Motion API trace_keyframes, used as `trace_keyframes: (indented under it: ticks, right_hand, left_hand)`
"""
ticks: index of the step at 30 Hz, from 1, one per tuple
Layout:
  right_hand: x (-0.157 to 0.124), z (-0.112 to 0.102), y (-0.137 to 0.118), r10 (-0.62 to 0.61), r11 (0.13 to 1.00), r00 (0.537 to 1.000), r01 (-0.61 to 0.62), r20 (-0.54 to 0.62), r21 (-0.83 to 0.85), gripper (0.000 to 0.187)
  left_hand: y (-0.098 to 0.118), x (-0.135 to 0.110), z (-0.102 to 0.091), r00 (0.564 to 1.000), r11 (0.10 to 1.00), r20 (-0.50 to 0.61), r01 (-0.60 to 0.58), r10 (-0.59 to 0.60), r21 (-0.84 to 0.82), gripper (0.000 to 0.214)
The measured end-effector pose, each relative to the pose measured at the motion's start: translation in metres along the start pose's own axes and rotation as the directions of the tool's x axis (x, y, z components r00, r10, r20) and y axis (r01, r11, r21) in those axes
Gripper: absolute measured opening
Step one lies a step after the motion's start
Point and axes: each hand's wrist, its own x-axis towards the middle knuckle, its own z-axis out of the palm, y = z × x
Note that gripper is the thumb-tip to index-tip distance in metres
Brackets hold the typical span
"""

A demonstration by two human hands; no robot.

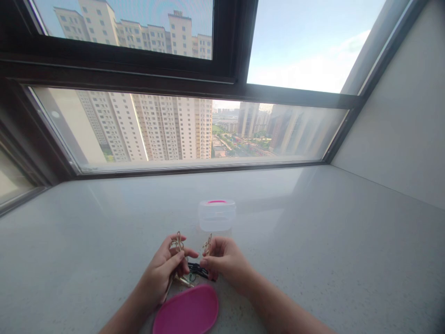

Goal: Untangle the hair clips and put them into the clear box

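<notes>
Seen from the head-worn camera, two bare forearms reach forward over a pale stone worktop (104, 241) set beneath a dark-framed window (194, 130).

The left hand (158, 273) is nearly closed: its thumb and curled fingers pinch a gold wire hair clip (177, 243), which stands upright above the knuckles. The right hand (225, 262) is partly closed, with its fingertips (212, 250) gripping a second gold wire hair clip (207, 244) that also stands upright. The two hands are close together but not touching, and the clips are small, so their exact shape is hard to make out.

Directly below and between the hands, a tangle of black hair clips (199, 270) lies on the worktop, just beside a smaller gold-and-green piece (185, 279). A pink oval plastic lid (186, 310) lies nearest the wearer, partly under the left hand's wrist. Beyond the hands stands a clear plastic box (217, 215) with a pink mark on top. High-rise apartment towers (174, 125) fill the window.
</notes>
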Motion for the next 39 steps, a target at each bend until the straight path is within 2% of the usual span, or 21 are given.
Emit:
trace_keyframes:
  ticks: [10,28,39]
  right_hand:
    - [-0.0007,0.0006,-0.0023,0.002,1.0,1.0,-0.002,-0.004,-0.014,0.05]
    - [-0.0016,0.0008,-0.0052,-0.019,0.998,0.998,0.023,0.063,-0.066,0.049]
    - [-0.0001,-0.0011,-0.0002,0.006,0.996,1.0,-0.004,0.028,-0.09,0.052]
  left_hand:
    - [-0.0017,0.0026,-0.0014,1.0,1.0,0.007,0.012,-0.012,-0.017,0.021]
    - [0.0026,-0.0014,0.0013,1.0,1.0,-0.019,0.018,-0.017,0.018,0.031]
    - [0.0067,-0.0024,0.0021,0.998,0.998,-0.012,0.055,-0.055,0.013,0.033]
